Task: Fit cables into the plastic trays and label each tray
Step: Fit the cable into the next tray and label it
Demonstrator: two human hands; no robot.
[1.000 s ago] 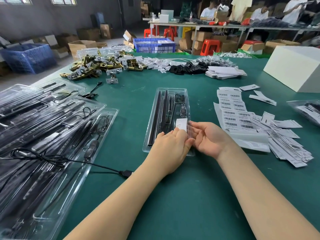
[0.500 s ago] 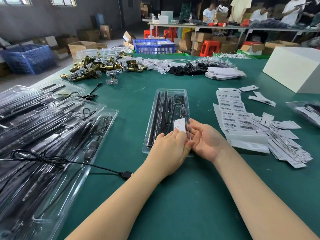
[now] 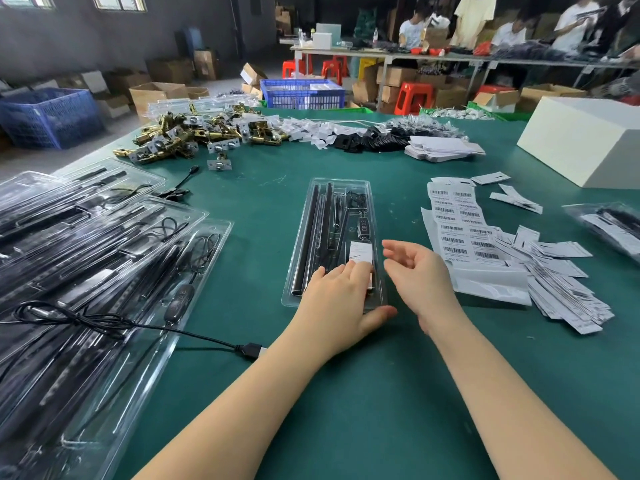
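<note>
Tray labelling, centre of frame: sticker being pressed down.

Left hand (image 3: 337,292), fingers flat and straight, presses on the near end of the clear plastic tray (image 3: 379,271), fingertips at the lower edge of the white label (image 3: 361,252); right hand (image 3: 417,271), loosely spread and holding nothing, hovers just right of the tray. Tray lies centre frame on the green table (image 3: 346,393), black cable and rods seated inside. Barcode label sheet (image 3: 457,223) and loose backing strips right of centre; stack of filled trays (image 3: 86,271) with a trailing USB cable (image 3: 252,349) at left; brass hardware upper left. Judged best practice: smooth the label from one edge outward, steadying the tray, so no bubble or lifted corner remains.
</note>
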